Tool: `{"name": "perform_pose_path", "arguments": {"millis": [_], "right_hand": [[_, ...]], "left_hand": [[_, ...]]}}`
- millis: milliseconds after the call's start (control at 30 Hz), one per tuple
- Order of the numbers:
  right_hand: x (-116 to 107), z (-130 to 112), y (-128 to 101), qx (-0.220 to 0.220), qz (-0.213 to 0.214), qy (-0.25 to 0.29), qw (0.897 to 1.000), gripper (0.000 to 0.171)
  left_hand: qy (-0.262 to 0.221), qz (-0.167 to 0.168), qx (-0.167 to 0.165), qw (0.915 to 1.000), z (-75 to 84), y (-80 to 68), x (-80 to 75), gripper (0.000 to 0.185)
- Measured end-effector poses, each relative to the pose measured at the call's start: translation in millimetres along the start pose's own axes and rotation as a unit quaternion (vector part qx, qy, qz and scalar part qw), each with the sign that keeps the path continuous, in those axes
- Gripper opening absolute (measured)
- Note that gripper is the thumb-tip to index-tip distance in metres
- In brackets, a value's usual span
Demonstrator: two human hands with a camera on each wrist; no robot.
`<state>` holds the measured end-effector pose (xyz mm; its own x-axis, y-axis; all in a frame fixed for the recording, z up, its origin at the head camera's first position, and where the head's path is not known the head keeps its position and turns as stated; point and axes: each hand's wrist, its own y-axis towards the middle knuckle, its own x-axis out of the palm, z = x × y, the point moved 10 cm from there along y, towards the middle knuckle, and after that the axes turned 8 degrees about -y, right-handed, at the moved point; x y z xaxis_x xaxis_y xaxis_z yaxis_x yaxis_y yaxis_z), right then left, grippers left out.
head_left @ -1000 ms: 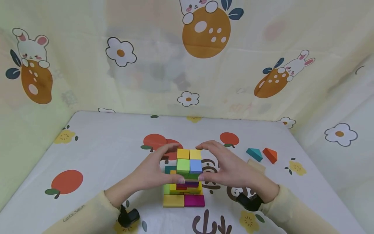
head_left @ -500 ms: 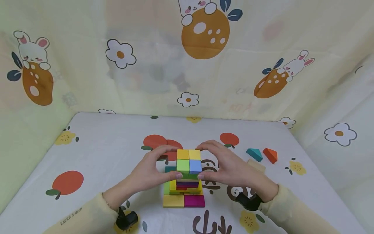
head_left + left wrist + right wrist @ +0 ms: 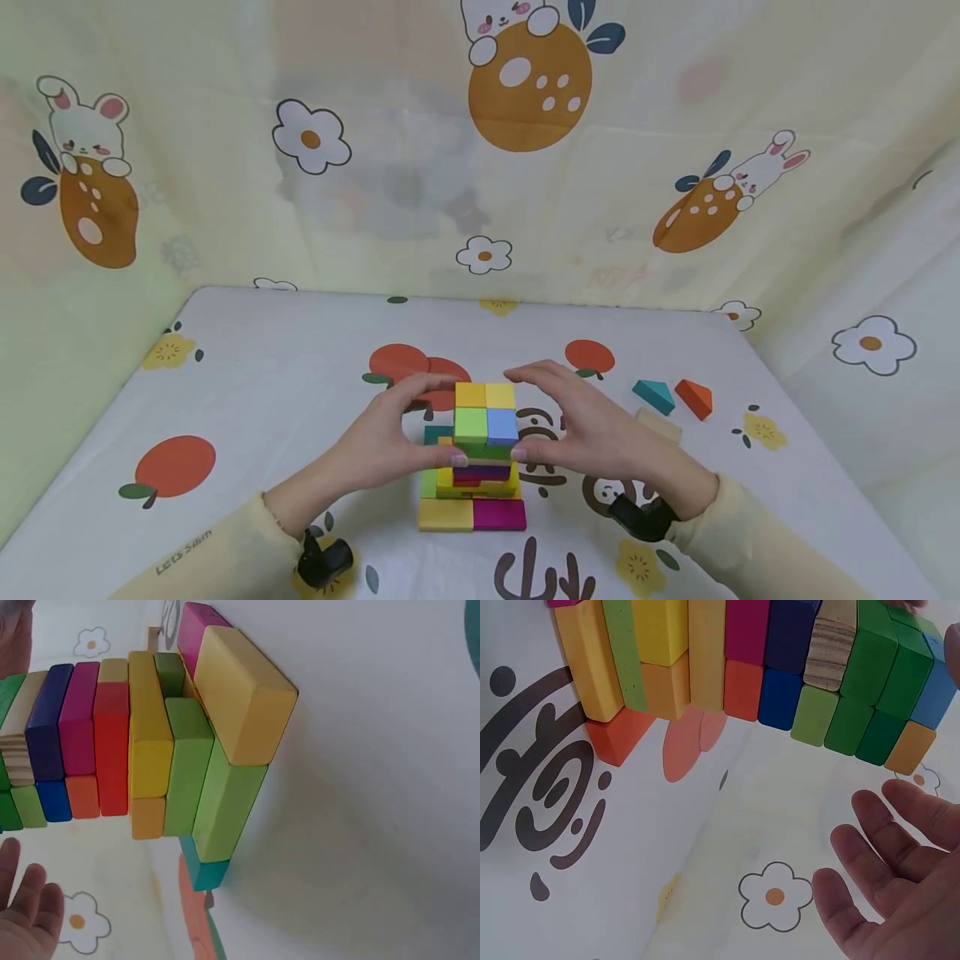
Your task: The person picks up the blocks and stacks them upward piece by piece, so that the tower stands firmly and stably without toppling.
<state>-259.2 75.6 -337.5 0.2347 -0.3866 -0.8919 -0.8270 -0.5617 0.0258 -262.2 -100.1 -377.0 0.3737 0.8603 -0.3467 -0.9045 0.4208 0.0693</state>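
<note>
The stacked blocks (image 3: 480, 450) are matt painted wood, one bare-grained, on a smooth printed cloth (image 3: 262, 367).

The block tower (image 3: 480, 454) showed yellow, lime and blue cubes on top, with green, striped wood, purple, red and yellow layers below and a yellow and magenta base. To its right lay a teal block (image 3: 652, 395) and an orange block (image 3: 693, 397).
</note>
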Motion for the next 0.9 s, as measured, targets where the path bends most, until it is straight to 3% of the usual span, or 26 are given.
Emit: {"name": "perform_pose_path", "arguments": {"millis": [533, 767, 900], "right_hand": [[-0.3, 3.2, -1.8, 0.000, 0.000, -0.004, 1.000, 0.086], [0.8, 5.2, -2.8, 0.001, -0.005, -0.002, 1.000, 0.088], [-8.7, 18.3, -6.3, 0.015, 0.014, -0.022, 1.000, 0.083]], "left_hand": [[0.020, -0.034, -0.023, 0.9989, -11.4, 8.9, 12.0, 0.079], [0.018, -0.027, -0.037, 0.9988, -15.8, 9.9, 15.3, 0.073], [0.022, -0.019, -0.037, 0.9989, -15.9, 10.3, 15.2, 0.070]]}}
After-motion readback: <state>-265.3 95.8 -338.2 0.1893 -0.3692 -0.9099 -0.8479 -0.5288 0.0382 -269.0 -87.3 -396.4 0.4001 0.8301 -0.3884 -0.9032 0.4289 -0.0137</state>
